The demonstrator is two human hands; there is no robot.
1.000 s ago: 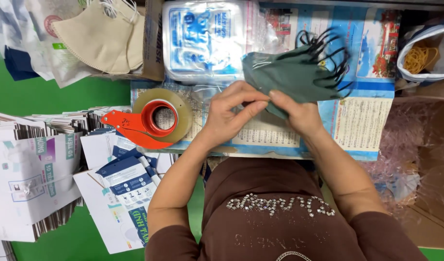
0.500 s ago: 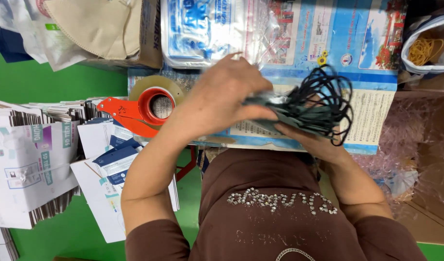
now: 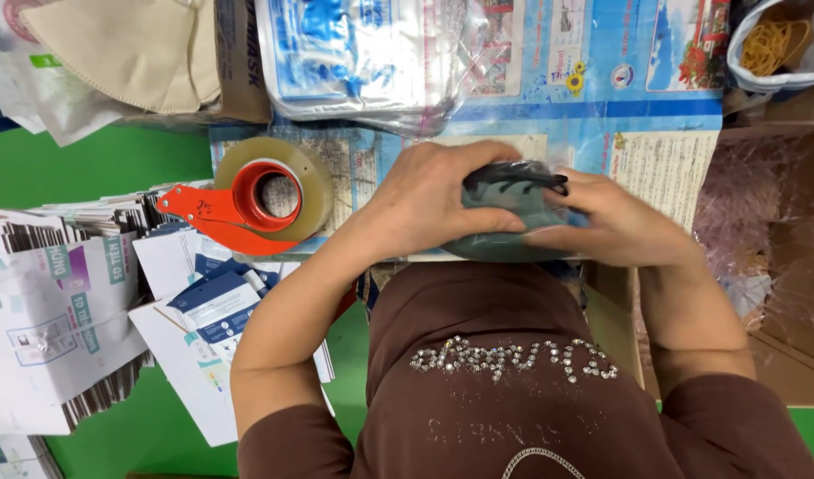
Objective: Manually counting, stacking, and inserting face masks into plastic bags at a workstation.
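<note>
Hands first: the left hand [image 3: 438, 200] lies cupped over the top of a folded stack of grey-green face masks [image 3: 504, 226], fingers closed down on it, while the right hand [image 3: 615, 222] clamps the same stack from the 3 o'clock side, thumb and fingers pinched around its edge, so both hands are shut on the bundle just above the person's brown shirt [image 3: 504, 372]. The black ear loops [image 3: 513, 177] are gathered on top at 12 o'clock of the stack; doing this well seems to call for even pressure from both sides so that the masks stay squared and the loops stay tucked under the palm rather than springing loose. At 9 o'clock of the hands sits a red tape dispenser [image 3: 265, 200] carrying a roll of clear tape. Further out at 9 o'clock stand piles of flat white and blue cartons [image 3: 61, 310], printed and unfolded. At 12 o'clock lies a clear plastic pack with blue print [image 3: 354, 53]; at 11 o'clock a beige mask [image 3: 123, 49] rests on a cardboard box. A blue printed poster [image 3: 602, 89] covers the work surface, and at 1 o'clock a white bag of yellow rubber bands [image 3: 775, 44] stands open
</note>
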